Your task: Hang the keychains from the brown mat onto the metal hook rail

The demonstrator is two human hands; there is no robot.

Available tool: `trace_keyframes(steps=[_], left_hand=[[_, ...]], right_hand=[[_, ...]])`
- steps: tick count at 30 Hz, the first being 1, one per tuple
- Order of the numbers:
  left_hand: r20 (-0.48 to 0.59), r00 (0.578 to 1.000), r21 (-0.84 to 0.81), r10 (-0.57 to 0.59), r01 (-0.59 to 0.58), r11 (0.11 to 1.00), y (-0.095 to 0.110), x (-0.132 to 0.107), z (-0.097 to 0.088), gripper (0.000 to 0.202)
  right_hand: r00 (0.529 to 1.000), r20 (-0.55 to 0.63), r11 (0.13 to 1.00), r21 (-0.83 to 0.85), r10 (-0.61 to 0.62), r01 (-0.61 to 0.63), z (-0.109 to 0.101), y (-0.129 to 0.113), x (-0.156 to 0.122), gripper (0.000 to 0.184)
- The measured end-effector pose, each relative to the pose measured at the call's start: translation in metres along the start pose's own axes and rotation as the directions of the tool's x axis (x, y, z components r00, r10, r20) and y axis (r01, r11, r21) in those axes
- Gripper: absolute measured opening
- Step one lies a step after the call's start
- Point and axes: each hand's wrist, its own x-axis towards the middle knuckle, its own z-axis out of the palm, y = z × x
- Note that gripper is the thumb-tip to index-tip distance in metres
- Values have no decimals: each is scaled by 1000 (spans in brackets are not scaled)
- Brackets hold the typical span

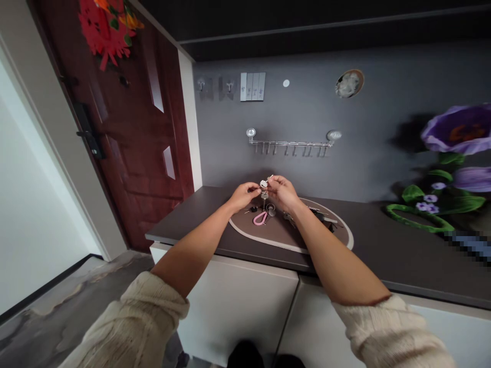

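Observation:
Over an oval brown mat [264, 235] with a pale rim, both hands meet at a small bunch of metal keys [264, 184]. My left hand [244, 196] pinches the bunch from the left, thumb and forefinger together. From the other side my right hand [283, 191] grips it, and a thin metal piece sticks out above its fingertips. One key [264, 196] hangs between the hands. Below, on the mat, lie a pink loop strap [260, 219] and a metal ring [270, 209]. More keys [289, 220] lie partly behind my right forearm.
A rail with several hooks [291, 144] is fixed to the grey wall behind the hands. Purple artificial flowers [456, 130] stand at the right of the dark countertop [383, 255]. White cabinet doors [238, 301] lie below. A dark red door [141, 153] is at left.

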Motion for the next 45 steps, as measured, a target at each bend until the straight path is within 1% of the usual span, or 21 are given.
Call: trace_keyframes(steps=[4, 8, 11, 13, 15, 18, 20, 22, 25, 29, 31, 37, 41, 43, 45], left_hand=[[22, 997, -167, -77, 79, 983, 2, 1, 0, 20], [-4, 989, -375, -150, 138, 917, 6, 1, -1, 15], [-48, 982, -512, -184, 134, 848, 10, 2, -5, 13], [-79, 977, -559, -196, 119, 820, 12, 3, -8, 12], [-121, 972, -576, -200, 96, 812, 12, 4, -10, 12], [-159, 969, -564, -190, 69, 823, 11, 6, -13, 13], [-155, 973, -541, -172, 62, 839, 9, 7, -12, 16], [-137, 978, -529, -157, 62, 847, 8, 6, -11, 18], [-96, 984, -535, -148, 74, 842, 8, 5, -7, 21], [-40, 989, -535, -145, 102, 839, 9, 2, -3, 24], [-35, 990, -520, -140, 101, 848, 10, 2, -2, 25], [-30, 993, -478, -114, 86, 874, 9, 1, -2, 33], [-39, 996, -371, -82, 62, 927, 10, 1, 0, 36], [-71, 996, -278, -59, 37, 960, 10, 1, 0, 33], [-129, 991, -152, -46, 26, 988, 8, 2, -1, 32]], right_hand=[[1000, 13, 999, 43, -9, 8, -1, 0, 1, 18], [1000, 23, 995, 103, -3, 1, -3, 1, 2, 18], [999, 37, 992, 124, -9, 4, -2, 0, 2, 17], [998, 68, 994, 111, -9, 1, -1, -1, 0, 16], [996, 90, 997, 77, 1, -8, 0, -1, -1, 15], [993, 113, 1000, 16, 22, -24, 2, -2, -3, 16], [991, 127, 999, -14, 31, -30, 3, -2, -3, 17], [993, 114, 999, -43, 27, -22, 4, -1, -3, 16], [997, 69, 991, -123, -35, 43, 6, 0, -3, 20], [986, 80, 963, -217, -148, 162, 8, 2, -4, 26], [982, 85, 954, -236, -170, 186, 9, 1, -5, 26], [971, 41, 922, -307, -234, 235, 9, -3, -6, 27], [963, 22, 900, -349, -270, 261, 7, -3, -4, 27], [956, 16, 889, -361, -294, 280, 6, -2, -3, 27], [950, 3, 881, -373, -312, 290, 5, -2, -1, 28]])
